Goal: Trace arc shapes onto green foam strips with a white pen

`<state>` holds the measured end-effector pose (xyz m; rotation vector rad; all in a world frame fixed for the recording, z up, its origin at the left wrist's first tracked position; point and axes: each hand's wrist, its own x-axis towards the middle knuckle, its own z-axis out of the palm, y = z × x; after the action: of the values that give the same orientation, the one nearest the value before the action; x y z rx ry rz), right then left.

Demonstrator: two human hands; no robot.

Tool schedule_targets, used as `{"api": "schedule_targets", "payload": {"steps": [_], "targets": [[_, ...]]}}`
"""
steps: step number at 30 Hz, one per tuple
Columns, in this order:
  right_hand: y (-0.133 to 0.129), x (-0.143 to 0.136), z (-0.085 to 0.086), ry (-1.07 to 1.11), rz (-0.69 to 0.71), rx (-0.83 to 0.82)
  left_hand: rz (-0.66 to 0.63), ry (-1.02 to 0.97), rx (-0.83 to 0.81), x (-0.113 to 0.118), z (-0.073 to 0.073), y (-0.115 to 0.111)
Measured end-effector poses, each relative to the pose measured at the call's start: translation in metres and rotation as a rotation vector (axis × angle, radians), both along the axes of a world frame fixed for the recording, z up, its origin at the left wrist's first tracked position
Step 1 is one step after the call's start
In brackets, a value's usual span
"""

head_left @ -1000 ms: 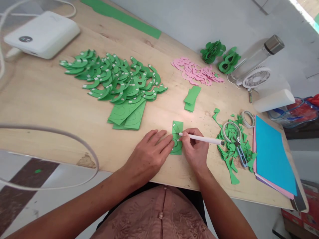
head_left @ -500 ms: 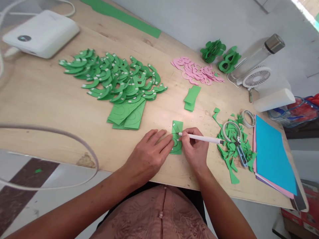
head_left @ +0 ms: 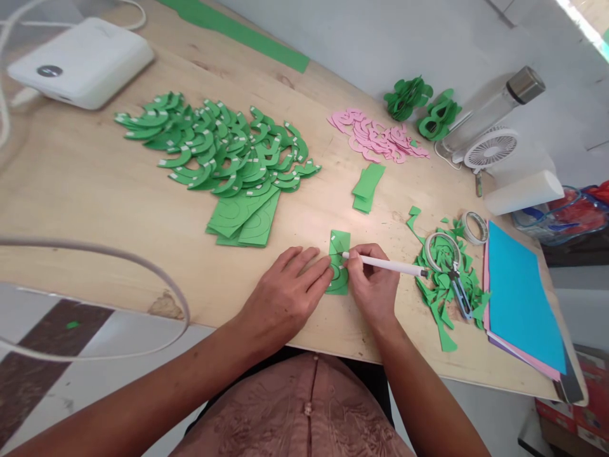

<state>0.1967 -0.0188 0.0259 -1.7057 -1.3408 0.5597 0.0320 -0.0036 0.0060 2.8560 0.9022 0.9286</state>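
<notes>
A small green paper strip (head_left: 340,240) with curved outlines and white bits on it lies on the table in front of me. My left hand (head_left: 290,292) rests flat, fingers stretched out, its fingertips on the strip's left edge. In my right hand (head_left: 373,282) is a white pen (head_left: 392,264), pinched near its tip, which touches the strip. Left of these, green sheets with drawn outlines (head_left: 245,219) lie partly under a heap of cut green curved pieces (head_left: 223,143) bearing white bits.
Green scraps (head_left: 440,324) lie at the right with a tape roll (head_left: 474,227) and a utility knife (head_left: 460,297). Beyond are blue sheets (head_left: 518,292), a small fan (head_left: 492,147) and a bottle (head_left: 490,108). Pink cutouts (head_left: 375,136) lie farther back. A white cable (head_left: 157,263) loops at left.
The pen tip stays at nearly the same place on the strip. Both hands keep their positions; the whole view has shifted very slightly.
</notes>
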Motion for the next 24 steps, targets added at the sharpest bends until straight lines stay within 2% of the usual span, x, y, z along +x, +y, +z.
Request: {"api": "schedule_targets", "payload": {"steps": [24], "targets": [[0.0006, 0.0023, -0.0097, 0.006, 0.048, -0.009, 0.002, -0.003, 0.005, -0.0005, -0.0003, 0.0000]]}}
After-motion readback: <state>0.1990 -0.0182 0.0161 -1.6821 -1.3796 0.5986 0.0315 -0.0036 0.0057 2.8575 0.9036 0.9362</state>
